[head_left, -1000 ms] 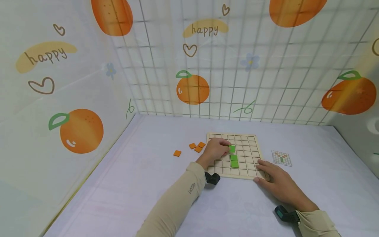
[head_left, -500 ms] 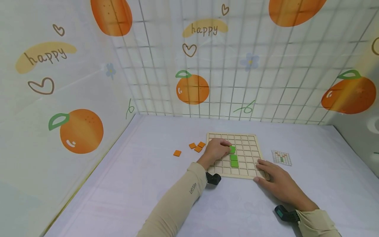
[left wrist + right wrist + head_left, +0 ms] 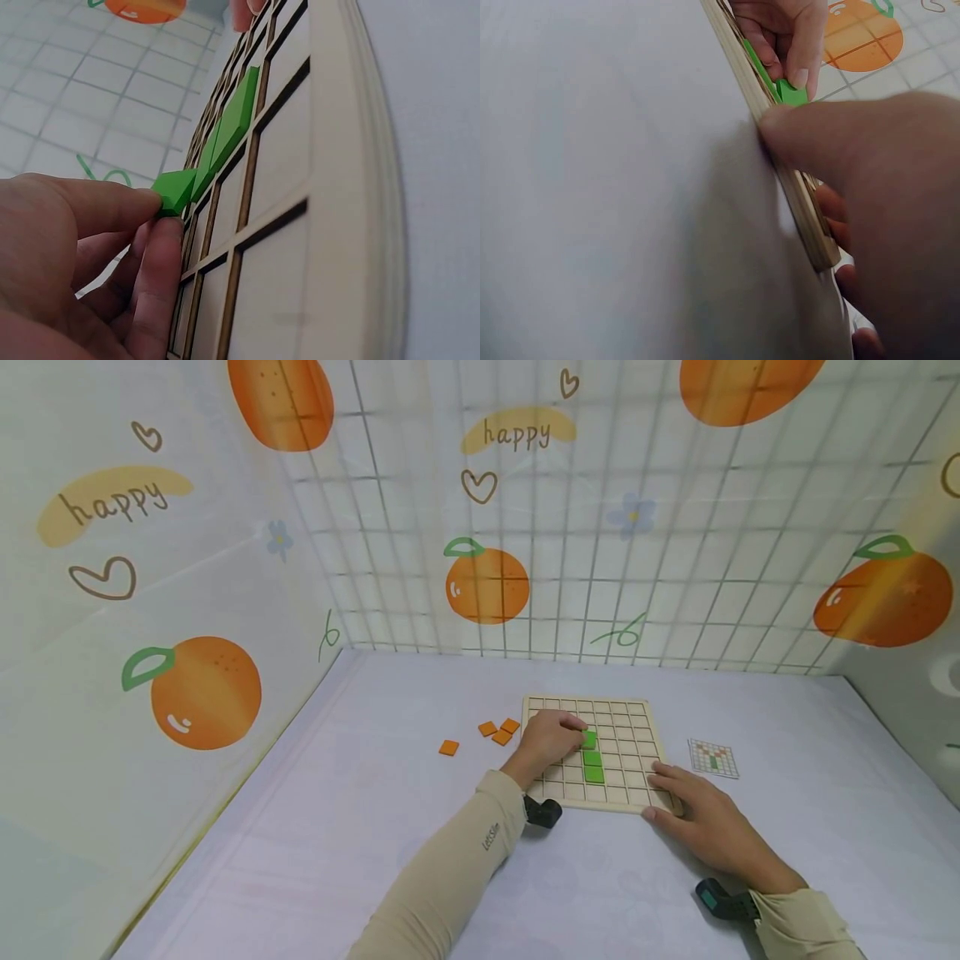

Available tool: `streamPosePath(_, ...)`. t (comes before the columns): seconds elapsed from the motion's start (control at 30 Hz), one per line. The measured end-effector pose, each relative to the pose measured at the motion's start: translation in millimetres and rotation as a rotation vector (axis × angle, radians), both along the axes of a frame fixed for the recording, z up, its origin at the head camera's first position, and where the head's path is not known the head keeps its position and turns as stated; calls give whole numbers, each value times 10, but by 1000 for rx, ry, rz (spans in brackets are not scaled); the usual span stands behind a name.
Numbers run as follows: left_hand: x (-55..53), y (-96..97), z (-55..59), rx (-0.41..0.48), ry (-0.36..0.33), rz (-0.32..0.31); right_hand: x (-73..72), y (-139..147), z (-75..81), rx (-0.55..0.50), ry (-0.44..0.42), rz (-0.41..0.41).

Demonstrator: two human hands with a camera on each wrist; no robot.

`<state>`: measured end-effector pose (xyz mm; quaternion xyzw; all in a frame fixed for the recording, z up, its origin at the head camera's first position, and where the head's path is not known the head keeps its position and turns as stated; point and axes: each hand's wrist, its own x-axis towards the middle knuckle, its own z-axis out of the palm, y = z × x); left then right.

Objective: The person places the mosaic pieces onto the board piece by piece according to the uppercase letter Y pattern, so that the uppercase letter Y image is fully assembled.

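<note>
My left hand is over the wooden grid board, pinching a green square tile between thumb and fingertips. In the left wrist view the tile is tilted, its lower edge close to the board. Two more green tiles lie side by side in one column of squares, nearer the person. At the near right corner of the board, my right hand holds it, thumb against the front edge and fingers over the right side. The right wrist view shows that thumb pressed to the board's edge.
Several orange tiles lie loose on the white table, left of the board. To its right is a small pattern card with a printed coloured grid. A patterned curtain with oranges on it hangs behind.
The green tile in my left hand has come slightly nearer the two placed green tiles. My right hand stays on the board's corner.
</note>
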<state>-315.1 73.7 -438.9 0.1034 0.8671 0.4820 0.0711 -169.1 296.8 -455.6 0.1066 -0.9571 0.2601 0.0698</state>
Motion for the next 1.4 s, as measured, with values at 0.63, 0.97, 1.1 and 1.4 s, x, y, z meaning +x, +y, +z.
streamPosePath(0.63, -5, 9, -10, -133, 74, -31, 0, 2, 2, -8, -4, 7)
streamPosePath(0.97, 20, 31, 12, -169, 73, -28, 3, 3, 9, -15, -4, 2)
streamPosePath(1.1, 18, 36, 21, -179, 74, -28, 7, -4, 8, -22, 6, 8)
streamPosePath(1.4, 13, 49, 35, -221, 83, -30, 7, -7, 20, -17, -2, 4)
